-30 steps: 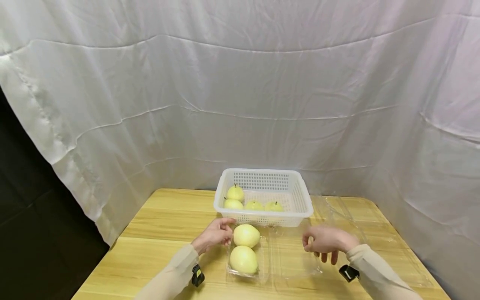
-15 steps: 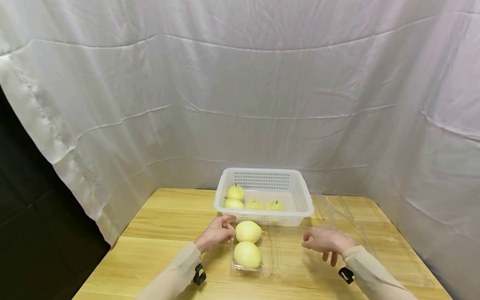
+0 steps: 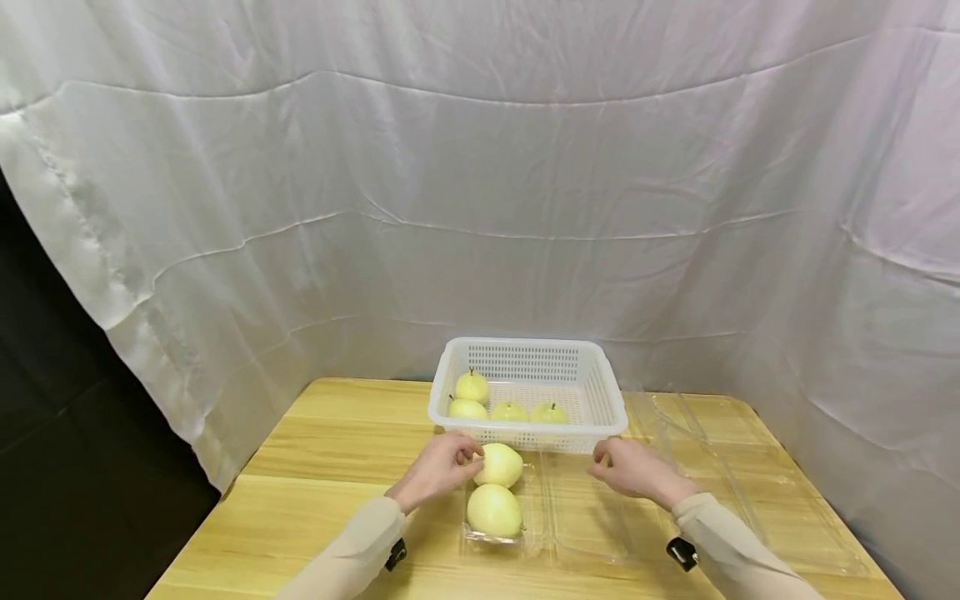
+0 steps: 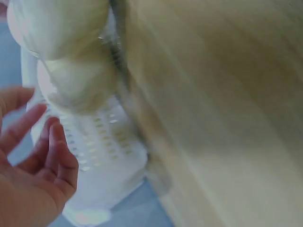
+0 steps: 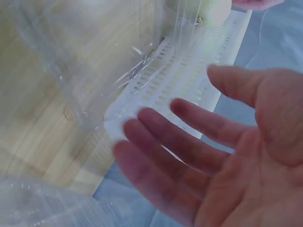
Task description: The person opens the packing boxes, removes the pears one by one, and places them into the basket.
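Two pale yellow pears, the far pear (image 3: 506, 467) and the near pear (image 3: 495, 512), sit in one half of a clear plastic clamshell box (image 3: 532, 533). Its lid (image 3: 588, 529) lies spread out to the right. My left hand (image 3: 441, 468) is at the far pear's left side, fingers bent and holding nothing; the head view does not settle whether they touch it. In the left wrist view the fingers (image 4: 57, 151) are apart from the fruit. Over the lid's right side hovers my right hand (image 3: 637, 473), its fingers (image 5: 161, 137) spread without a grip.
A white perforated basket (image 3: 609, 417) stands behind the box, with several pears (image 3: 471, 386) along its left and front sides. More clear plastic packaging (image 3: 772, 483) lies on the wooden table (image 3: 337, 467) at the right. A pale curtain (image 3: 480, 250) encloses the back.
Compared with one second ago, the box and pears sit slightly farther right. My left hand has shifted right toward the far pear, and my right hand has come left and slightly away from me.
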Motion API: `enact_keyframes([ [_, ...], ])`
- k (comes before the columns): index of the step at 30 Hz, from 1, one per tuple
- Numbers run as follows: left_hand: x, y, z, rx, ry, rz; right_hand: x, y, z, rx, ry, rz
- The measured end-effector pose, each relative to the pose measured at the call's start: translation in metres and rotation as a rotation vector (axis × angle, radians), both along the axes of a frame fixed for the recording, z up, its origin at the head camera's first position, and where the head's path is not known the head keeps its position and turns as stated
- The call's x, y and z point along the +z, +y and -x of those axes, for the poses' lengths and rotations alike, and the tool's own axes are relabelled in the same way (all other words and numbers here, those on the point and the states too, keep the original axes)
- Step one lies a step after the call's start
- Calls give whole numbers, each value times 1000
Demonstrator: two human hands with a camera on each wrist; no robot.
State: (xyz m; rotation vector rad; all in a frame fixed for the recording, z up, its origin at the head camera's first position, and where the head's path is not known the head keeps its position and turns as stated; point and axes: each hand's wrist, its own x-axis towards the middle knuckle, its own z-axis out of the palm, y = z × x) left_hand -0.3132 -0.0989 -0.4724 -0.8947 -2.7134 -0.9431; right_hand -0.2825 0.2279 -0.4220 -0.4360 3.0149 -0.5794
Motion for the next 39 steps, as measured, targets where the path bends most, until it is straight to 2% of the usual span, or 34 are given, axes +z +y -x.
enact_keyframes([
  [4, 12, 6, -11, -122, 52, 154, -2, -5, 7, -12, 141, 24],
  [6, 17, 9, -17, -148, 56, 238, -3, -8, 11, -18, 224, 15],
  [9, 21, 14, -25, -145, 97, 379, -3, -11, 14, -29, 335, -11],
  [14, 25, 24, -37, -101, 151, 546, -4, -13, 18, -35, 418, -49],
  [17, 24, 29, -41, -94, 145, 581, -4, -13, 22, -32, 411, -80],
  [20, 23, 34, -46, -81, 130, 602, -4, -14, 27, -39, 368, -102],
  [27, 19, 48, -53, 17, 138, 659, -4, -15, 38, -32, 277, -99],
  [32, 16, 57, -56, 74, 74, 669, -4, -15, 40, -45, 228, -103],
  [39, 15, 69, -57, 162, 39, 676, -4, -17, 41, -43, 230, -123],
])
